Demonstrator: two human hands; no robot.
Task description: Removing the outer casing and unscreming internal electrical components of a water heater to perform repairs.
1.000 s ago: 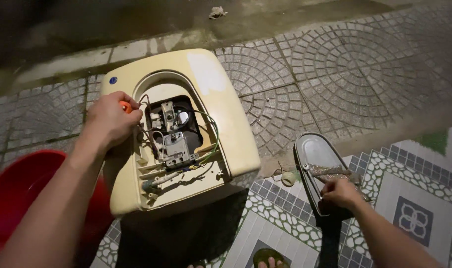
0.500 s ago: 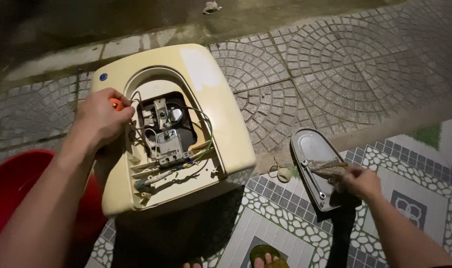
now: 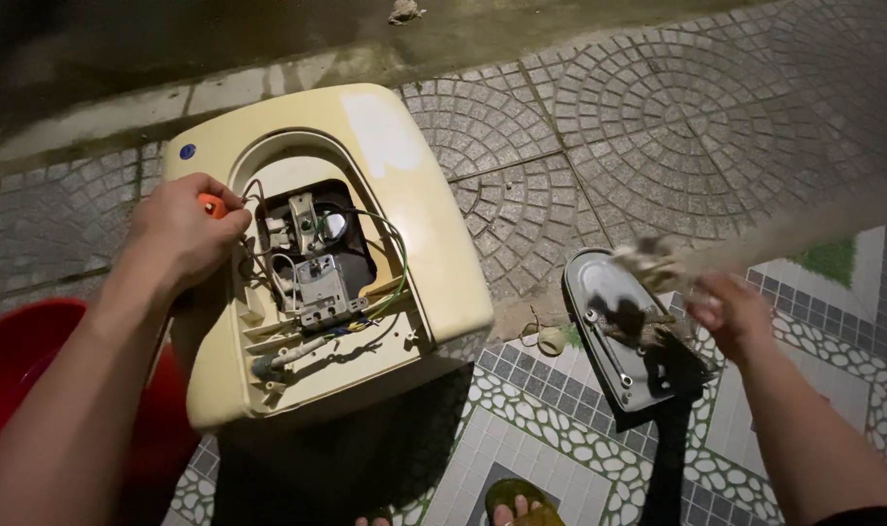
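Lifted off the grey cover (image 3: 614,336), right hand (image 3: 731,314) grips a blurred brush (image 3: 650,261).

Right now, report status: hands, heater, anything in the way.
Left hand gripping orange-handled tool at open heater, wiring exposed. Right hand holding blurred brush over grey cover on the tiles. Red basin at left.

Harsh light from near the camera washed the cream appliance casing (image 3: 366,127) with glare, while the top edge of the paved floor (image 3: 658,127) sank into darkness. The right hand (image 3: 731,312) was motion-blurred; deep shadow pooled below the casing.
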